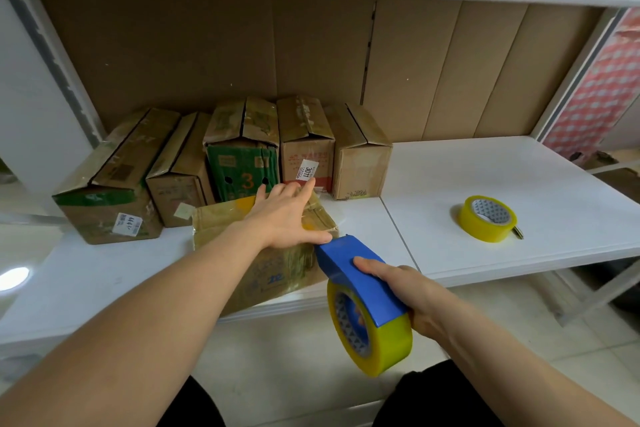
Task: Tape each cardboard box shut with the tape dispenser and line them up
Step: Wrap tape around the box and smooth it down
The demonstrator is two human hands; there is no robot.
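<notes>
A cardboard box (pixel 263 253) is being pressed flat against the white shelf (pixel 485 177) at its front edge by the left hand (pixel 287 215), fingers (pixel 304 192) straight and spread across the top. The blue tape dispenser (pixel 360 291), loaded with yellow tape, is being gripped by the right hand (pixel 412 291), fingers curled over its body, its nose being held against the box's near right corner. Five boxes (pixel 242 156) are being kept in a row behind, several with flaps apparently gaping. A spare tape roll (pixel 488 218) is lying well apart to the right. Steady downward pressure and a straight pull along the seam are being called for, judging by the setup.
</notes>
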